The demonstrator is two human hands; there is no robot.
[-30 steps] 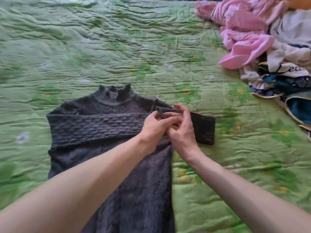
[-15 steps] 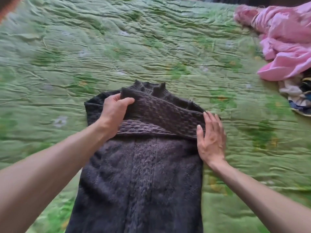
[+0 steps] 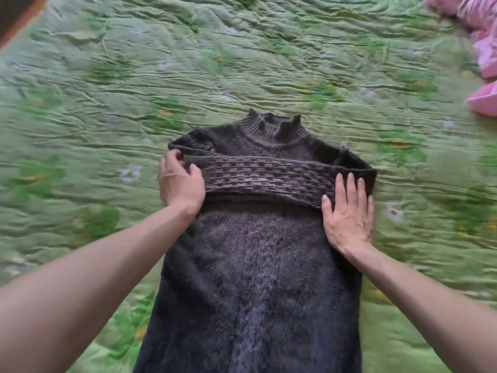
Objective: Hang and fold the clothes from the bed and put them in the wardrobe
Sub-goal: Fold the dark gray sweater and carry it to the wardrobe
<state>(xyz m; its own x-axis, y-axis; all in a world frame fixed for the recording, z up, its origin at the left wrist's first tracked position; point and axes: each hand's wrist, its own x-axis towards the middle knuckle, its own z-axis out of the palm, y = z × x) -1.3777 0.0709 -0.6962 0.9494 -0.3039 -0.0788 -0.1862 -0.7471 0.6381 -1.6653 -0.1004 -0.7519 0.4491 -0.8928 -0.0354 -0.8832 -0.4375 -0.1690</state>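
Observation:
A dark grey knitted sweater lies flat on the green quilted bedspread, its ribbed collar pointing away from me. Both sleeves are folded across the chest as one band. My left hand holds the left end of that band, thumb and fingers curled round the cuff at the sweater's left edge. My right hand lies flat with straight fingers on the right end of the band, pressing it onto the sweater's right edge.
A heap of pink clothing lies at the far right edge of the bed. A dark brown corner, perhaps a bed frame, shows at the top left. Wrinkled bedspread surrounds the sweater on all sides.
Both hands met at the right sleeve a second ago. The right sleeve has since been folded over the chest; my left hand carried its cuff to the left edge, my right hand flattened on the right.

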